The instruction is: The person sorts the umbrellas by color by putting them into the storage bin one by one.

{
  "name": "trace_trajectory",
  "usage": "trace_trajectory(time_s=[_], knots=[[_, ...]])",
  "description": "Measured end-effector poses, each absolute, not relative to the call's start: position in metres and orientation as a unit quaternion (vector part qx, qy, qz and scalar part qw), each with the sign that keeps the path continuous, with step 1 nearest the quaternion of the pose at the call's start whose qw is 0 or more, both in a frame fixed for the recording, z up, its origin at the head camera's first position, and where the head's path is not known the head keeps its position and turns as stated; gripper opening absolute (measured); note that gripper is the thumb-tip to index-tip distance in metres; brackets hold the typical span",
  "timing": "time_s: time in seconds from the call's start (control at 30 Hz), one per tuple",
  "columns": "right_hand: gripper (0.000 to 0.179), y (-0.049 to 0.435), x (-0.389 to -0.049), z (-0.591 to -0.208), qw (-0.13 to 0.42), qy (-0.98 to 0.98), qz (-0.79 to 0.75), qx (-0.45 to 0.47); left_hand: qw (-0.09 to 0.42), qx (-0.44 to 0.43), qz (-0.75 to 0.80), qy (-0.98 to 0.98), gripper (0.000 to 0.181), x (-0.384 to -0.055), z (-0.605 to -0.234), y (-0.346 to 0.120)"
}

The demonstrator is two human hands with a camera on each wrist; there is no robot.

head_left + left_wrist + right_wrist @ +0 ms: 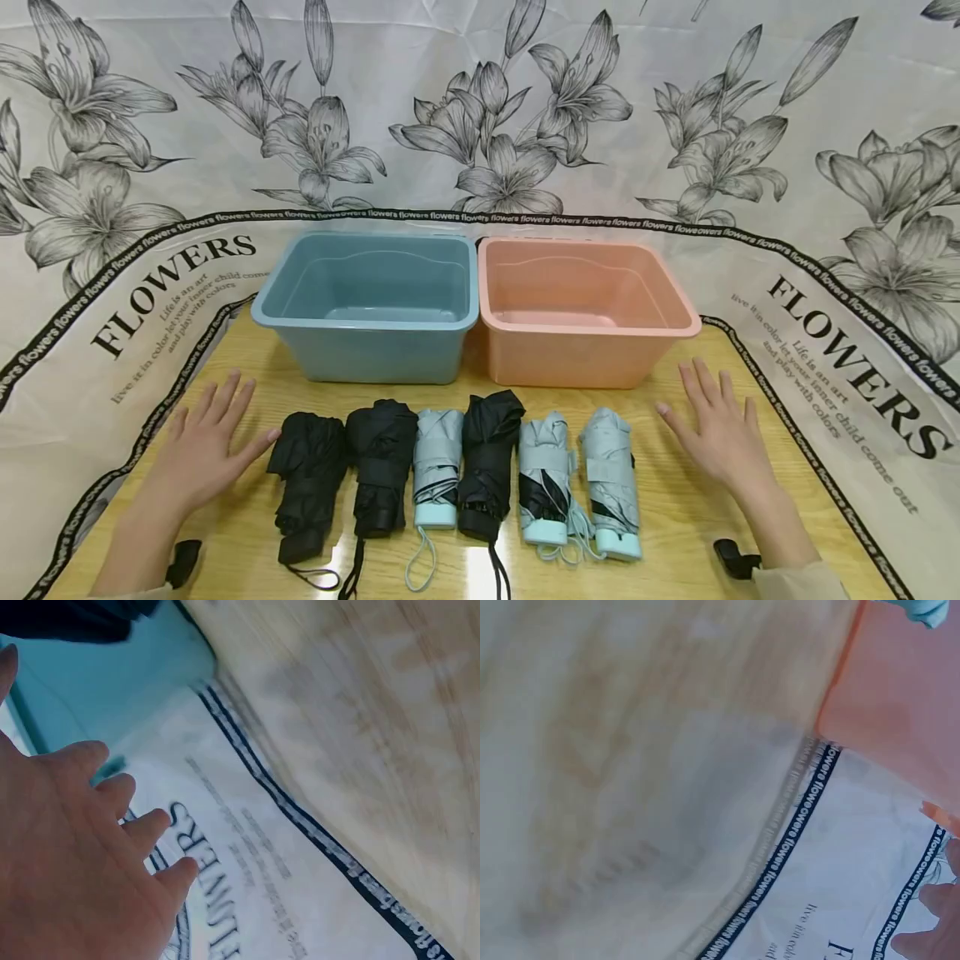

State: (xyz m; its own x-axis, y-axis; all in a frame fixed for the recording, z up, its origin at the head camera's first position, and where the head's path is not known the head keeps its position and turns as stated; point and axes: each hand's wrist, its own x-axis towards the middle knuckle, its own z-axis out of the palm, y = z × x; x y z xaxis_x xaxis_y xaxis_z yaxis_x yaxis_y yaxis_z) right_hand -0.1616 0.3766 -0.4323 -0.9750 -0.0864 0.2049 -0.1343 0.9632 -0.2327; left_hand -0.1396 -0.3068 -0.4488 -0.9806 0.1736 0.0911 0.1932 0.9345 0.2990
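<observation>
Several folded umbrellas stand in a row between the hands in the head view. Left to right lie a black umbrella (pixel 307 475), a second black umbrella (pixel 381 467), a light blue umbrella (pixel 437 467), another black umbrella (pixel 489 467), then a light blue umbrella (pixel 543 475) and a last light blue umbrella (pixel 611 479). My left hand (pixel 206 450) is spread with straight fingers beside the leftmost black umbrella, its thumb close to that umbrella's top. To the right of the row, my right hand (pixel 723 433) is also spread and holds nothing. Each umbrella has a wrist cord at its handle.
Behind the row, a blue bin (pixel 375 354) and a pink bin (pixel 577 360) stand side by side, their visible insides bare. A wooden table (pixel 675 533) lies under everything. White flower-printed cloth (pixel 225 167) hangs behind and runs along both sides.
</observation>
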Motion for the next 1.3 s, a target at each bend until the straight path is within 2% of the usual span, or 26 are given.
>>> trace_trajectory(time_s=[0.17, 0.33, 0.67, 1.0, 1.3], knots=[[0.084, 0.378, -0.172, -0.418, 0.15, -0.979, 0.125, 0.06, 0.02, -0.119, -0.175, -0.977, 0.092, -0.131, -0.443, -0.296], [0.086, 0.382, -0.188, -0.396, 0.16, -0.976, 0.133, 0.064, 0.008, -0.132, -0.179, -0.975, 0.092, -0.119, -0.445, -0.285], [0.084, 0.391, -0.241, -0.367, 0.103, -0.983, 0.108, 0.106, -0.011, -0.159, -0.172, -0.972, 0.094, -0.112, -0.451, -0.261], [0.084, 0.395, -0.268, -0.352, 0.053, -0.985, 0.096, 0.134, -0.032, -0.175, -0.197, -0.964, 0.108, -0.119, -0.456, -0.249], [0.083, 0.394, -0.274, -0.348, 0.025, -0.982, 0.123, 0.144, -0.073, -0.173, -0.245, -0.951, 0.113, -0.123, -0.46, -0.24]])
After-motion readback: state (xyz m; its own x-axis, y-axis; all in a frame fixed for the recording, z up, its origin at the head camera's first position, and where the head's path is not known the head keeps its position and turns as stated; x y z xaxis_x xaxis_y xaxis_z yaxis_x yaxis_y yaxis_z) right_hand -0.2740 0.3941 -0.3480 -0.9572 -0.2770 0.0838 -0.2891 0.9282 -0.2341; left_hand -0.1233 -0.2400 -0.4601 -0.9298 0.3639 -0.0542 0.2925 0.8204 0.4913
